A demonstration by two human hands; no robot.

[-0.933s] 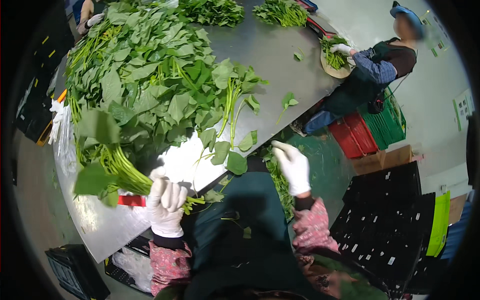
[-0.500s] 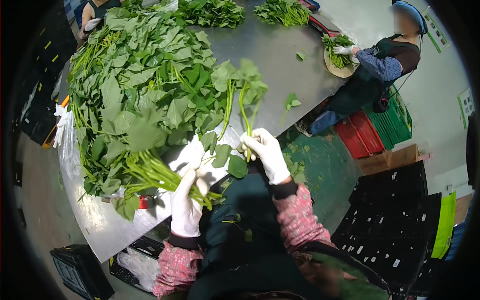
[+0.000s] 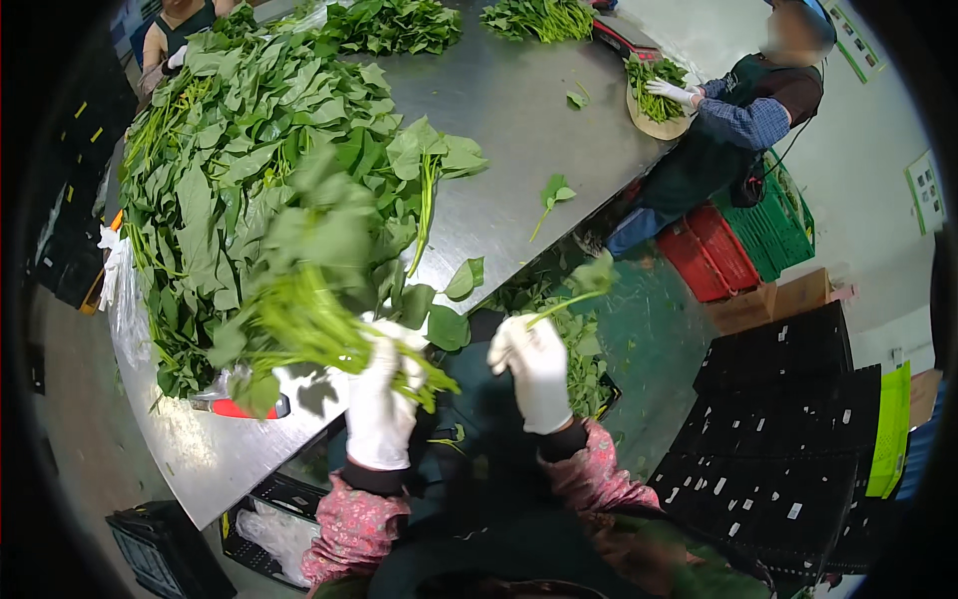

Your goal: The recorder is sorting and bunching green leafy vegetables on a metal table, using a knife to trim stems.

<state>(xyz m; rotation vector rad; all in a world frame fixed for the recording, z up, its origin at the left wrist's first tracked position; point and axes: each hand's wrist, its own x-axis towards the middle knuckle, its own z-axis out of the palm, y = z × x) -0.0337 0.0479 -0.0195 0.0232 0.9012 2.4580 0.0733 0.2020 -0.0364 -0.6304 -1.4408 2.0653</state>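
My left hand (image 3: 389, 389), in a white glove, is closed round a bunch of long green leafy stems (image 3: 304, 314), blurred at the leafy end, at the metal table's near edge. Just right of it my right hand (image 3: 529, 369), also gloved, pinches a single stem with a leaf (image 3: 589, 285). A large pile of leafy greens (image 3: 239, 150) covers the left of the metal table (image 3: 519, 120), with a few loose stems (image 3: 549, 200) to its right. A red object (image 3: 239, 407) lies under the pile's near end.
A co-worker (image 3: 748, 120) at right handles greens on a scale; another (image 3: 165, 40) is at top left. Green (image 3: 778, 220) and red (image 3: 699, 255) crates, black crates (image 3: 768, 439) stand at right. Further greens piles (image 3: 539, 20) lie at the back. Another crate (image 3: 160, 539) is at lower left.
My left hand has moved right with the bunch. My right hand rose to take hold of stems near the pile, then came down and now holds a leafy stem angled rightward.
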